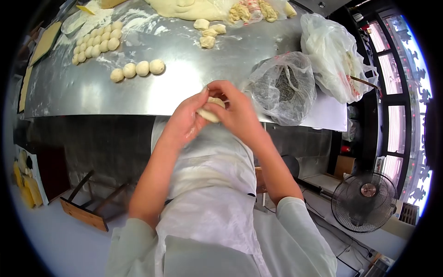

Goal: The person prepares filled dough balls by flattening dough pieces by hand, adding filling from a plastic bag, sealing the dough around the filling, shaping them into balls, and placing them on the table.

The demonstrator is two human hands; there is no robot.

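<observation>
Between my two hands, at the front edge of the steel table, is a piece of dough (210, 114), pale and flattened. My left hand (188, 114) curls round its left side with the fingers closed on it. From the other side my right hand (234, 108) presses it with the thumb, its fingers bent over the top. The fingers partly cover the dough. Beyond my hands lies a short row of several round dough balls (142, 69). A few rough dough lumps (207, 42) rest farther back.
Several more dough balls (98, 40) stand in rows at the back left beside scattered flour. A large dough sheet (187, 8) lies at the back. To the right are a clear plastic bag (263, 87) with dark contents and a white plastic bag (323, 46). A fan (364, 203) stands at lower right.
</observation>
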